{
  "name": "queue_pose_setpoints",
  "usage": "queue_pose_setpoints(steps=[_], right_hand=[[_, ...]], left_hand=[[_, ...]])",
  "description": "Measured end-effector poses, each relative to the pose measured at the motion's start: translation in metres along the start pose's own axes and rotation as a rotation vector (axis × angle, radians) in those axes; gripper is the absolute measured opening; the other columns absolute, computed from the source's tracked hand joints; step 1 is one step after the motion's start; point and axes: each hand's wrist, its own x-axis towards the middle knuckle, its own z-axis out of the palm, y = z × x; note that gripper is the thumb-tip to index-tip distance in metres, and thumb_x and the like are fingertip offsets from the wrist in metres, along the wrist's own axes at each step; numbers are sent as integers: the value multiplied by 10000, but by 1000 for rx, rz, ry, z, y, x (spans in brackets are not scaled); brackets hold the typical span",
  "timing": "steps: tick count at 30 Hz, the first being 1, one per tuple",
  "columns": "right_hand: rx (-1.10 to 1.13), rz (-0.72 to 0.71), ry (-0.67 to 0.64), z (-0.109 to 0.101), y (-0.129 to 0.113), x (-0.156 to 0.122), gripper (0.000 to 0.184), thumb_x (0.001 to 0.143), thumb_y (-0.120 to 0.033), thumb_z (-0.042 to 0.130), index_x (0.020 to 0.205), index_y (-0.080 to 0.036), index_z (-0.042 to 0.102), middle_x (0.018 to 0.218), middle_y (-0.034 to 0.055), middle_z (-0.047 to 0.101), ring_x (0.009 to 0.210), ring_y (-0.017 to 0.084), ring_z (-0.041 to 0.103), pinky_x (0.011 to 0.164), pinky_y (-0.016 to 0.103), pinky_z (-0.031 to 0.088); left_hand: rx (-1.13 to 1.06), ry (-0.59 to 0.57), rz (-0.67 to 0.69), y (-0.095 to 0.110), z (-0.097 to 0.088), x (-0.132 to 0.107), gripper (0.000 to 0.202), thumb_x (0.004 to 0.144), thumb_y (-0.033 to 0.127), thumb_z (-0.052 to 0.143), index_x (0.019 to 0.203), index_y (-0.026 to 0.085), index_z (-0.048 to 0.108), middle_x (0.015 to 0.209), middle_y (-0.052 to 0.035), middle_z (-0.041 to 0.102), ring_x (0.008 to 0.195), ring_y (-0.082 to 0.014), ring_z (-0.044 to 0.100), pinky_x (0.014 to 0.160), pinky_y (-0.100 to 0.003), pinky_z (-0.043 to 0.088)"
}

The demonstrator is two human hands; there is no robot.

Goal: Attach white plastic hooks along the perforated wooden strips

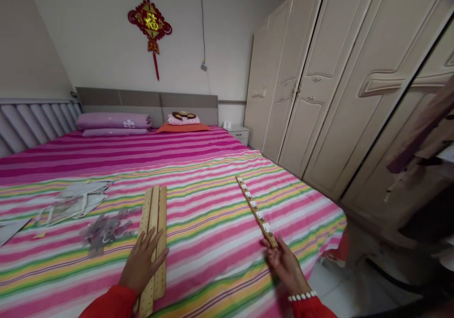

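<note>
The left hand (142, 261) lies flat, fingers spread, on perforated wooden slats (153, 219) on the striped bed (213, 200). The right hand (285, 266) pinches the near end of a thin wooden strip (256, 210) bearing white hooks (266, 227).

Your left hand (142, 261) covers the near part of the wooden slats (155, 209), whose near end runs under your red sleeve (106, 306) at the picture's bottom edge. Your right hand (285, 263) closes over the near end of the hook rail (254, 209), hiding it. Toward the left edge of the bed (213, 185), a heap of small clear pieces (104, 230) is too blurred to name, and the frame cuts off a pale sheet (10, 228)
</note>
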Motion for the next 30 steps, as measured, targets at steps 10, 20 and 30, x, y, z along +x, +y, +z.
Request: queue_pose_setpoints(steps=[10,20,30], right_hand=[[171,83,-219,10,34,-11,241,738,-212,754,821,-141,540,587,-68,466,395,13,362,342,104,304],[131,278,-368,83,96,-41,256,683,-198,797,771,-128,566,579,-66,485,387,-9,301,356,104,265],[-127,279,-432,188,187,-55,360,633,-397,800,699,-158,540,489,-90,425,403,22,259,375,146,206]], left_hand=[[-84,-100,-121,13,-12,1,551,831,479,501,1334,253,517,1437,-85,459,1385,-333,287,1076,-500,332],[-482,-218,-408,32,-48,7,576,811,500,513,1285,178,563,1442,-109,448,1403,-300,262,1156,-478,187],[-1519,16,-723,96,-82,8,928,675,473,742,1449,241,286,1493,-133,361,1304,-267,440,1020,-349,430]])
